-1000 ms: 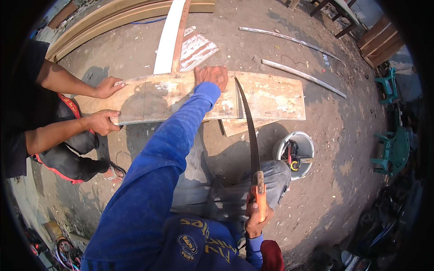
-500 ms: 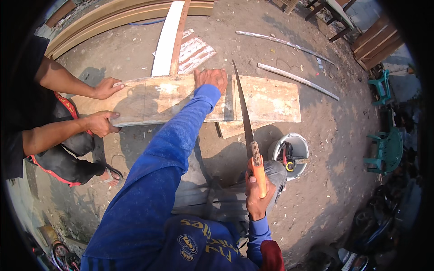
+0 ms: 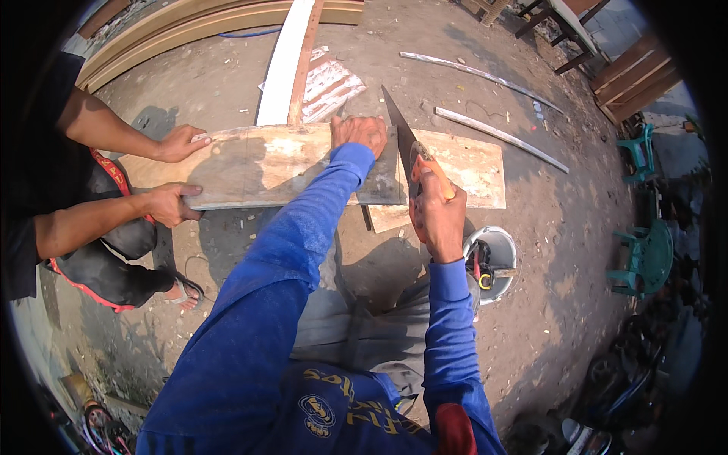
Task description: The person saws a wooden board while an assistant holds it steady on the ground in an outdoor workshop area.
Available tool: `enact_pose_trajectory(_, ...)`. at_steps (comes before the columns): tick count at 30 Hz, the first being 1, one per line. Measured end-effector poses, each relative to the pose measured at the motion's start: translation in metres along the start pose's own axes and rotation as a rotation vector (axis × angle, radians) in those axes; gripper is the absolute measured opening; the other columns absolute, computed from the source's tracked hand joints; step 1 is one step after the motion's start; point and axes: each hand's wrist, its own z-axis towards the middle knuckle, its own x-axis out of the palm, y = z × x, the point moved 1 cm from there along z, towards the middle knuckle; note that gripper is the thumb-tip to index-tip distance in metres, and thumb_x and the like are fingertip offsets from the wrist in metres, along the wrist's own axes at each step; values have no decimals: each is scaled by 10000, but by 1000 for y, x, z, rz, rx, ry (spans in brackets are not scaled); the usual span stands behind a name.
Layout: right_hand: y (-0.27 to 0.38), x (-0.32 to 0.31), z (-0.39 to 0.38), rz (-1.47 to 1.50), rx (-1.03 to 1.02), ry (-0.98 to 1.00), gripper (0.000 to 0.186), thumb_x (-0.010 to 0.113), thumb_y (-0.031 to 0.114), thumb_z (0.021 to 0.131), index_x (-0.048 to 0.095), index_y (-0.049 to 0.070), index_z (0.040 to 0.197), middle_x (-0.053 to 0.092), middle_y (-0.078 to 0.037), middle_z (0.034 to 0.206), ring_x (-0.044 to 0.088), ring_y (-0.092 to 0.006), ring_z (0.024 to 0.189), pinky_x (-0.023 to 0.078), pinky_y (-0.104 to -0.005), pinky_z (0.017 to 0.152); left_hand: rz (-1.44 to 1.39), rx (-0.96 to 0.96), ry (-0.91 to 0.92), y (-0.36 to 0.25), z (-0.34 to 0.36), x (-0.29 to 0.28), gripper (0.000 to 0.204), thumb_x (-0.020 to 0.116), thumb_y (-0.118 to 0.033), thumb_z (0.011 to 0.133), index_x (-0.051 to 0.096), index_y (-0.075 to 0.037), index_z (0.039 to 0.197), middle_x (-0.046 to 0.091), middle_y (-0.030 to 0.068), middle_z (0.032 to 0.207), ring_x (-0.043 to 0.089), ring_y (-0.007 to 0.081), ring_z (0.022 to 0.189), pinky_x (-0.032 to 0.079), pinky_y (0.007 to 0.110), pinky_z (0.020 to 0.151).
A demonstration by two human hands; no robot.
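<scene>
- The right hand (image 3: pixel 438 216) has fingers wrapped round the saw (image 3: pixel 400 121); its blade crosses the board (image 3: pixel 258 168), tip beyond the far edge.
- The left hand (image 3: pixel 360 135) folds its fingers at that edge, tips hidden.
- Ground (image 3: pixel 557 250) separates board and bucket (image 3: pixel 502 246).

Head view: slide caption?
Right hand grips a saw, left hand rests on the board, co-worker's hands hold its left part.

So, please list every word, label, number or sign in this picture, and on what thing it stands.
Printed words I leave uncopied; here are their places.
Blue shirt: yellow letters, upside down and broken by folds.
Same shirt: pale round badge; details too small.
Red stripe on co-worker's trousers: tiny lettering, too small.
Saw: nothing readable.
</scene>
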Motion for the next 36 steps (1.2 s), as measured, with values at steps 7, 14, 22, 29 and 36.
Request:
enact_pose_trajectory(7, -27, -65, -165, 88, 71, 20, 472, 638, 341, 1063, 692, -54, 1315, 673, 4, 814, 531, -23, 661, 408, -206, 591, 87, -23, 97, 9, -4, -4, 577, 415, -351, 1063, 769, -44, 726, 734, 224, 770, 701, 395, 759, 382, 497, 929)
enact_pose_trajectory(14, -32, -28, -53, 58, 35, 15, 360, 654, 297, 1040, 684, -44, 928, 560, 24, 691, 463, -46, 590, 364, -251, 543, 61, -7, 49, -3, 0, 1, 540, 464, -329, 1040, 756, -44, 687, 750, 200, 788, 731, 399, 799, 435, 567, 979)
enact_pose_trajectory(22, -39, -58, -140, 120, 78, 25, 329, 641, 254, 1051, 732, -54, 1120, 585, 31, 721, 472, -28, 628, 362, -219, 571, 48, -1, -12, 10, -7, 1, 522, 474, -322, 1031, 759, -51, 688, 739, 208, 771, 724, 410, 771, 445, 592, 943)
enact_pose_trajectory(29, -21, -45, -91, 54, 33, 0, 346, 633, 282, 1043, 698, -47, 960, 581, 21, 698, 467, -38, 599, 354, -249, 540, 50, 6, 98, -4, -2, -1, 565, 406, -393, 1061, 783, -55, 809, 750, 217, 836, 716, 349, 849, 375, 488, 939)
enact_pose_trajectory(36, -25, -25, -56, 61, 96, 58, 387, 663, 313, 1037, 651, -20, 841, 555, 38, 673, 455, -42, 587, 346, -261, 517, 102, -16, 142, 6, -4, -9, 569, 418, -388, 1061, 791, -47, 800, 743, 217, 794, 707, 377, 801, 374, 491, 913)
